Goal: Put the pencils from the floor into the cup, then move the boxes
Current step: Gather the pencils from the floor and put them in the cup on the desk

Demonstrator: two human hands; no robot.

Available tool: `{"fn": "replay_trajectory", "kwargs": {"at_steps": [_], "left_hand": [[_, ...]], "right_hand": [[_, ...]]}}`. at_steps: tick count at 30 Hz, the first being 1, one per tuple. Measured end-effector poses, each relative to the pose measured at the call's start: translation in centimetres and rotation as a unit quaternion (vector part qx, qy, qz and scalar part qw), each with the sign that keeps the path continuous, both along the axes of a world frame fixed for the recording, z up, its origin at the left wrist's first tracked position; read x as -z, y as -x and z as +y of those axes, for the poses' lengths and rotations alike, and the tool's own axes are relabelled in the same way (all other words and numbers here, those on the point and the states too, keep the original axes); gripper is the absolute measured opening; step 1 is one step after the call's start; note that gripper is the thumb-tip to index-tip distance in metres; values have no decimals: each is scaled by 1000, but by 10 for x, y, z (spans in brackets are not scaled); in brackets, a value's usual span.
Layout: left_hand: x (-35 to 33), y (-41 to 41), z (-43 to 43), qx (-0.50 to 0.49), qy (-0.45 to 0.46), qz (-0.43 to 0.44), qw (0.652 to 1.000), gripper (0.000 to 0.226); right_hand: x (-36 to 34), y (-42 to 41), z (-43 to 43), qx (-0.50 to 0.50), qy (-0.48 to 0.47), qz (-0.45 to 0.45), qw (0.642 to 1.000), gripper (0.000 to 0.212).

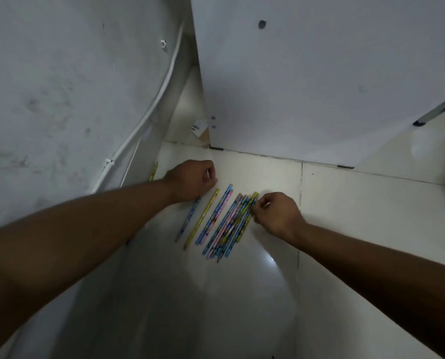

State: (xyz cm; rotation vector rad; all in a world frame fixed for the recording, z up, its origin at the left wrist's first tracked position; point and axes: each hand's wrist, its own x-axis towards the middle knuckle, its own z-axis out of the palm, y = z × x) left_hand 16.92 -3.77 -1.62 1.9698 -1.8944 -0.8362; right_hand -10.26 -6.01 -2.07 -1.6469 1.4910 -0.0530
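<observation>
Hiding one blue pencil's (190, 216) top, left hand (191, 181) clenched, right hand (275, 215) pinching bunched pencils (229, 226), axes running 7 to 1 o'clock, tips blurred.

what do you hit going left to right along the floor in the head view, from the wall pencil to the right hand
stray pencil by the wall → left hand → lone blue pencil → yellow pencil → blue and pink pencil → bunched pencils → right hand
</observation>
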Motion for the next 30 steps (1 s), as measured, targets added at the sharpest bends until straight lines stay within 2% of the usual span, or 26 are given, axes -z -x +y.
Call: {"fn": "replay_trajectory", "kwargs": {"at_steps": [4, 7, 9, 13, 17, 20, 23, 26, 30], "left_hand": [[6, -10, -16, -6, 4, -8, 1000, 14], [6, -1, 1, -20, -3, 8, 1000, 22], [8, 12, 16, 3, -14, -15, 1000, 31], [14, 39, 29, 67, 3, -88, 994, 40], [7, 43, 21, 68, -9, -97, 993, 36], [3, 37, 22, 20, -21, -68, 997, 36], [8, 39, 27, 1, -8, -54, 999, 37], [8, 48, 28, 1, 8, -73, 997, 40], [-4, 58, 22, 36, -5, -207, 978, 57]], "right_hand": [[2, -1, -12, 55, -54, -30, 997, 34], [-7, -4, -7, 62, -66, 0, 996, 49], [-11, -9, 1, 65, -82, 16, 994, 52], [-7, -24, 8, 95, -108, 10, 990, 50], [-6, -38, -1, 88, -146, -2, 985, 41], [-7, -37, -4, 99, -179, -34, 978, 29], [-2, -28, -1, 93, -139, -56, 984, 21], [1, -18, 5, 73, -94, -68, 991, 28], [-6, -9, 0, 91, -48, -80, 992, 27]]}}
